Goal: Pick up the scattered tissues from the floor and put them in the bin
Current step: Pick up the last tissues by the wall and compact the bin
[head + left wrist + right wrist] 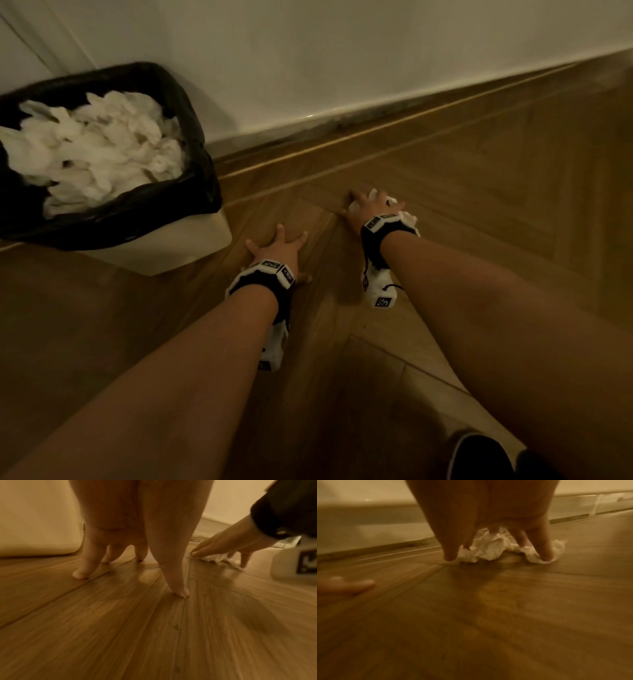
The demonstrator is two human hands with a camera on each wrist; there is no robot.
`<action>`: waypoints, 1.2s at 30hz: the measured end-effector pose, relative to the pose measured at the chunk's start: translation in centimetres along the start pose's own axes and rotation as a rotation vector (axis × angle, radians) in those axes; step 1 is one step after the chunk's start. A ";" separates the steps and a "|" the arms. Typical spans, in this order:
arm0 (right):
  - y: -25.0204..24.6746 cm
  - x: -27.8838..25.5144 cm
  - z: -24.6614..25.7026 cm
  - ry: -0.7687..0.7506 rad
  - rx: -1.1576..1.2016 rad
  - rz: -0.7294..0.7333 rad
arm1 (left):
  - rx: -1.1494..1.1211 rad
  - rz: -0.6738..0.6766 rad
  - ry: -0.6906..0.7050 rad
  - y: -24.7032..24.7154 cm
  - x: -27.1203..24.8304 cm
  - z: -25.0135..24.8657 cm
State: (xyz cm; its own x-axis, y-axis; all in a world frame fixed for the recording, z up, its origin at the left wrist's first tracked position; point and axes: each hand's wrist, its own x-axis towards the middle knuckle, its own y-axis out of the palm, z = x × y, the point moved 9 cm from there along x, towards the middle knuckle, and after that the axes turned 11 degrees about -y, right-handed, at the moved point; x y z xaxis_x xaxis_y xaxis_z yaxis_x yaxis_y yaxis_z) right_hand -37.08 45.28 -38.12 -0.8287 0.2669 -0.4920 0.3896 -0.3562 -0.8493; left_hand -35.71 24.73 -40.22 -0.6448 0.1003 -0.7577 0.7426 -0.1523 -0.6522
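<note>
Head view first: leaning low over the wooden floor (479, 205), close to the pale wall (342, 51) and its skirting. Keeping the bin (191, 240) off to the left against that wall, black-lined and already heaped near its rim with white tissues (96, 147). Reaching forward with both bare arms, each wearing a wrist camera. Bracing with the left grip (279, 248) near the foot of the bin, fingers splayed straight with their tips on the boards, holding nothing. Arching the right grip (371, 209) farther out and to the right, fully spread over a crumpled tissue (489, 547) lying on the floor near the skirting. Planting the fingertips (544, 550) down around and on the edges of the paper, not yet curling in, so nothing gathered or lifted so far. Judging from this, working on the pick-up step, and probably late in the job, with no other loose tissue showing anywhere in view. Calling next for drawing those spread fingers together to bunch the whole wad into the palm, then lifting and swinging left across to the bin. Needing care over the ragged corner poking out beyond the outer finger, likely to trail or tear loose, and over the piled contents, likely to spill unless the new wad is being pressed down.
</note>
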 end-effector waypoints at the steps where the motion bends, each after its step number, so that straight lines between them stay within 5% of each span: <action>1: 0.1 -0.2 0.5 -0.019 -0.009 -0.023 | 0.004 -0.001 0.002 0.0 0.1 0.0; 9: 0.2 -2.1 3.4 -0.247 -0.023 -0.258 | 0.011 -0.059 0.032 0.4 0.1 0.3; 18: 1.2 -2.8 1.8 -0.098 0.285 -0.209 | 0.040 -0.293 -0.009 1.4 -1.6 0.7; 29: 2.5 -4.9 0.5 0.125 0.527 -0.127 | 0.003 -0.278 -0.002 1.8 -2.0 1.1; 36: 1.6 -6.7 5.8 -0.031 0.647 0.076 | 0.058 -0.211 0.029 1.5 -3.2 2.4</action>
State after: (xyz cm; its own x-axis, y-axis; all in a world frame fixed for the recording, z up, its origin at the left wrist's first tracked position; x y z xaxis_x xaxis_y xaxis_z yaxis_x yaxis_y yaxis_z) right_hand -33.23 37.73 -35.07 -0.8235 0.1970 -0.5320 0.1349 -0.8429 -0.5209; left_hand -32.98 21.78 -38.77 -0.7786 0.1642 -0.6056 0.5798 -0.1808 -0.7944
